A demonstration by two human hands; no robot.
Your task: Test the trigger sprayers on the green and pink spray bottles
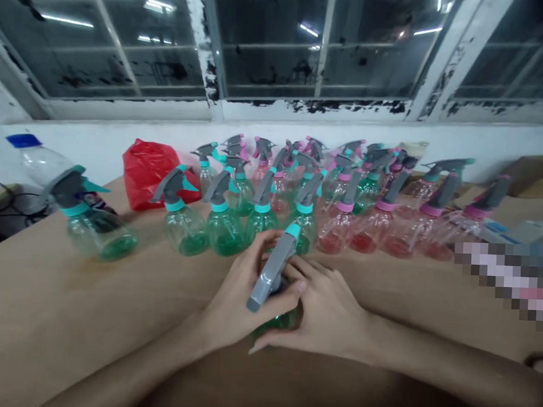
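Observation:
Close in front of me stands a green spray bottle (pixel 274 325) with a grey trigger head (pixel 273 269) and a turquoise nozzle tip. My left hand (pixel 237 291) is closed round its neck, just below the head. Lower down, my right hand (pixel 332 309) wraps the bottle body from the right, thumb toward me. The collar is hidden behind my fingers. Just beyond my hands is a row of green spray bottles (pixel 226 234) with turquoise collars, continued on the right by clear-pink spray bottles (pixel 363 233) with pink collars.
More spray bottles (pixel 278 189) crowd behind the front row, against the wall. A lone green spray bottle (pixel 96 233) stands at the left, near a red plastic bag (pixel 150 169) and a blue-capped large bottle (pixel 41 160). A cardboard box (pixel 533 177) lies at the right, below the windows.

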